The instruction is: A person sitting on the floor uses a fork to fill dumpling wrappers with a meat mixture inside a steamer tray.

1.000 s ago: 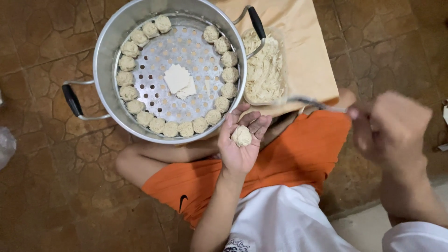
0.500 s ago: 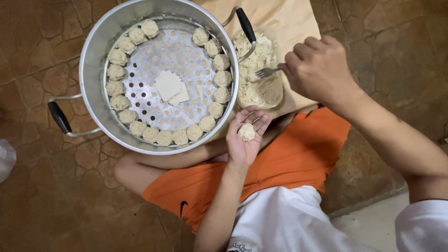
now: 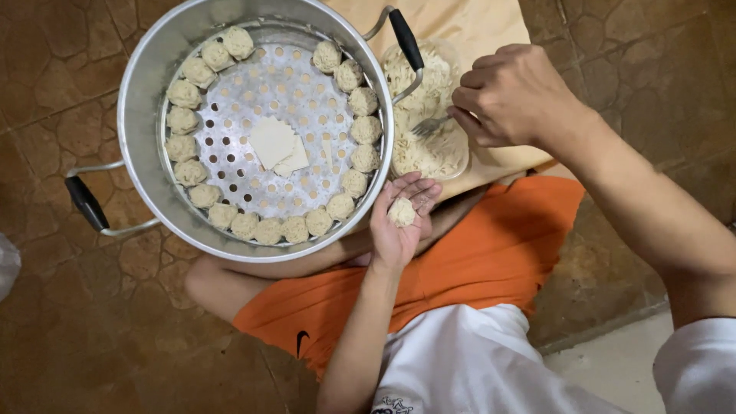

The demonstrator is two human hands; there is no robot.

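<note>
My left hand (image 3: 399,222) is palm up over my lap, cupping a small filled dumpling (image 3: 401,212) just beside the rim of a large steel steamer pot (image 3: 142,115). Several finished dumplings (image 3: 353,130) line the edge of the pot's perforated tray, and a few flat square wrappers (image 3: 276,144) lie in its middle. My right hand (image 3: 512,96) grips a metal fork (image 3: 431,125) whose tines dip into a clear bowl of pale filling (image 3: 429,100) next to the pot.
The bowl rests on a tan board or paper (image 3: 475,31). The pot has two black handles (image 3: 404,37), one at the left (image 3: 84,203). I sit on a brown stone-pattern floor (image 3: 69,330) in orange shorts (image 3: 491,253) and a white shirt.
My right hand swung in from the right with the fork and now digs it into the filling bowl. My left hand kept holding the dumpling beside the pot.
</note>
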